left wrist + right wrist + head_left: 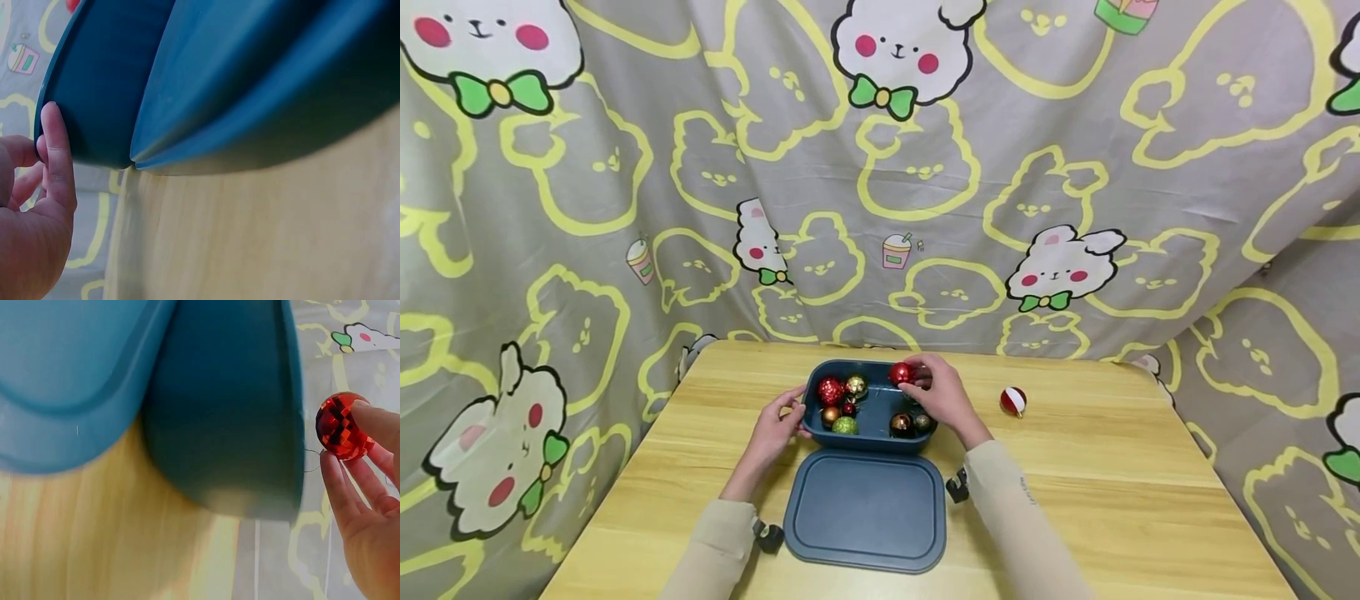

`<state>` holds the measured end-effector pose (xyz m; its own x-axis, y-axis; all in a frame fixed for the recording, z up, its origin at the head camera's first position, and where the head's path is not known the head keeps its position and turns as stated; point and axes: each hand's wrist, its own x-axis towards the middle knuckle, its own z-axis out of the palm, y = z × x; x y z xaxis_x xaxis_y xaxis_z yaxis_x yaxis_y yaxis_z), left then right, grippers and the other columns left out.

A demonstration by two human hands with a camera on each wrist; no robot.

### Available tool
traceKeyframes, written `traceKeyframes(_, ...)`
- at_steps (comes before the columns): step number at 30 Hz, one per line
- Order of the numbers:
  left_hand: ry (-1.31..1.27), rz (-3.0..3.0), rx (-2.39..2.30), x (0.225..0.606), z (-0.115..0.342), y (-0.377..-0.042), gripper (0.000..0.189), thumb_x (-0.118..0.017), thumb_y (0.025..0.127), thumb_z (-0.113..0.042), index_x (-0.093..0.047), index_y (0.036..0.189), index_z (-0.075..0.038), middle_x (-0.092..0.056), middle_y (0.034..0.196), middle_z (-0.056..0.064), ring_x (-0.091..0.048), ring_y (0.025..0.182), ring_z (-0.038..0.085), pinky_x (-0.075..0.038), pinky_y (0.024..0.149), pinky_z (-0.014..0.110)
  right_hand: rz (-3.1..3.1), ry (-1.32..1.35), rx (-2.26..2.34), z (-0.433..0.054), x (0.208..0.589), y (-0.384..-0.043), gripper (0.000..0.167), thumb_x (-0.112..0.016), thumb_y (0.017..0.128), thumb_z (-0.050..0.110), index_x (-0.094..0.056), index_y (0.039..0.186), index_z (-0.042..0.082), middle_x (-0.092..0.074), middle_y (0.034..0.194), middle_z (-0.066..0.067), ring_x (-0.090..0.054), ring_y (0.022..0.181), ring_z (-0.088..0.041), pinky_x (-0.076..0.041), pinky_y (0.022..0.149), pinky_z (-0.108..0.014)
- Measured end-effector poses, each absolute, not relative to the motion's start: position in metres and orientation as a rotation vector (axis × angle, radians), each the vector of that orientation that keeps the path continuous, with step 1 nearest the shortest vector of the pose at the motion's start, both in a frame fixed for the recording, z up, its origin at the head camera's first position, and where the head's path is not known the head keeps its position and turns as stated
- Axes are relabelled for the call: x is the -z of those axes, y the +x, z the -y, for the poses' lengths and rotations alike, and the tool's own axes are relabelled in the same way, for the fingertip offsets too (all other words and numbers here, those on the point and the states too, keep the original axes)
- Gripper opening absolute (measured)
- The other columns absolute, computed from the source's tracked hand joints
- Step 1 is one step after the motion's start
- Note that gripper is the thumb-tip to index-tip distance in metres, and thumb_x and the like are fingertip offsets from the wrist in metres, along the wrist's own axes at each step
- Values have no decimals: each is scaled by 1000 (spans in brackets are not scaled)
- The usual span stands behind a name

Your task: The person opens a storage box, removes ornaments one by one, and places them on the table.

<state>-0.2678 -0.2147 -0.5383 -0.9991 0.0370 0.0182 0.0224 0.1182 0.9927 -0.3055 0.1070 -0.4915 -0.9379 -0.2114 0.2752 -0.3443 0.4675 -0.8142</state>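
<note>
A dark blue plastic box holds several Christmas baubles: a red glittery bauble, a gold bauble and a green bauble among those on its left, a brown-gold bauble and a dark bauble at front right. My left hand grips the box's left end, its fingers at the rim in the left wrist view. Over the back right corner, my right hand pinches a shiny red faceted bauble between thumb and fingers, above rim level in the right wrist view.
Directly in front of the box lies its flat blue lid. A red and white bauble rests on the wooden table to the right. A patterned grey curtain hangs behind the table and along both sides.
</note>
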Motion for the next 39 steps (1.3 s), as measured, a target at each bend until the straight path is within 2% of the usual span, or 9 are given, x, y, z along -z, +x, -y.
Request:
traceKeyframes(9, 55, -2346, -2070, 537, 215, -267, 45, -53, 107, -3, -50, 151, 1, -48, 105, 15, -66, 64, 14, -66, 67, 28, 2566, 434, -1489, -139, 484, -301, 44, -80, 92, 12, -66, 132, 5, -63, 130, -17, -68, 113, -33, -64, 94, -44)
traceKeyframes(24, 80, -2354, -2070, 538, 215, -267, 44, -51, 107, -1, -49, 151, 2, -49, 103, 14, -66, 62, 11, -66, 67, 28, 2535, 310, -1534, -180, 485, -296, 45, -81, 91, 14, -66, 133, 5, -63, 130, -18, -67, 115, -36, -62, 97, -47)
traceKeyframes(39, 81, -2350, -2058, 537, 215, -267, 44, -52, 107, -3, -49, 152, 1, -48, 104, 15, -67, 64, 13, -66, 67, 27, 2610, 173, -1507, -195, 511, -297, 46, -81, 91, 13, -64, 133, 3, -63, 132, -20, -68, 115, -37, -63, 96, -45)
